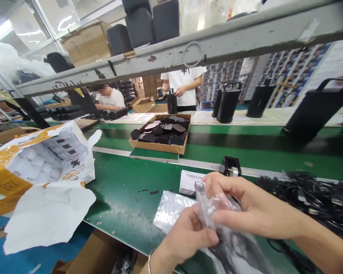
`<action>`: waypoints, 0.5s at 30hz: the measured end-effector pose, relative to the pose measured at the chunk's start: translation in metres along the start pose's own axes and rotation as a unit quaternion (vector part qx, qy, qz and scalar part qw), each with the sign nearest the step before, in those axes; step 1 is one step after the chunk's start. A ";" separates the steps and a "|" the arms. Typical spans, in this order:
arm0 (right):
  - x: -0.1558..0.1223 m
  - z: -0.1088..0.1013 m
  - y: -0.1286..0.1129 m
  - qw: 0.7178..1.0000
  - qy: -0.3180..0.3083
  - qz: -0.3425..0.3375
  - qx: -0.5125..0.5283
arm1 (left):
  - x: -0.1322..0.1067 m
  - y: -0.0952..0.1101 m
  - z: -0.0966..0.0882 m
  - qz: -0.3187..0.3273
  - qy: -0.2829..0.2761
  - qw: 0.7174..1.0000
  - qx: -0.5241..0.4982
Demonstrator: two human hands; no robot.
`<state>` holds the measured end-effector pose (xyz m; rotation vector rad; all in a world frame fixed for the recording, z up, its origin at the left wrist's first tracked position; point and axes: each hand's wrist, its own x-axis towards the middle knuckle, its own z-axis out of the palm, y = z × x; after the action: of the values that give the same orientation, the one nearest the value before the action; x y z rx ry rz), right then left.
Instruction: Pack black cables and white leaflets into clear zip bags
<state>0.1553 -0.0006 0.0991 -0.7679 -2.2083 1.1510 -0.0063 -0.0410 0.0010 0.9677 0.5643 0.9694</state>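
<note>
Both hands work a clear plastic bag at the near edge of a green desk; the left hand pinches the bag's lower side between thumb and fingers, while the right hand grips its upper part, fingers curled over the crumpled film; the bag's long axis runs from the top near a white card down toward the wearer, with something dark inside its lower end; the bag sits between the two hands, touching both, the right hand above and the left below. A heap of black cables lies just right of the right hand; a torn white sack stands to the left; a cardboard tray of dark discs rests farther back.
</note>
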 end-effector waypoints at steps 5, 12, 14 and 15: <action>-0.018 -0.016 0.003 0.997 -0.067 -0.011 -0.032 | -0.003 -0.016 0.001 -0.034 -0.045 0.995 -0.077; -0.036 -0.016 0.013 0.990 -0.088 0.023 0.103 | -0.009 -0.019 -0.002 -0.118 -0.081 0.985 -0.096; -0.041 -0.010 0.015 0.987 -0.106 0.042 0.115 | -0.010 -0.023 -0.003 -0.136 -0.078 0.983 -0.096; -0.044 -0.007 0.015 0.986 -0.111 0.062 0.103 | -0.011 -0.025 -0.004 -0.145 -0.076 0.982 -0.092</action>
<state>0.1942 -0.0197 0.0814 -0.7261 -2.1957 1.5669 -0.0036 -0.0541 -0.0227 0.7619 0.4631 0.6684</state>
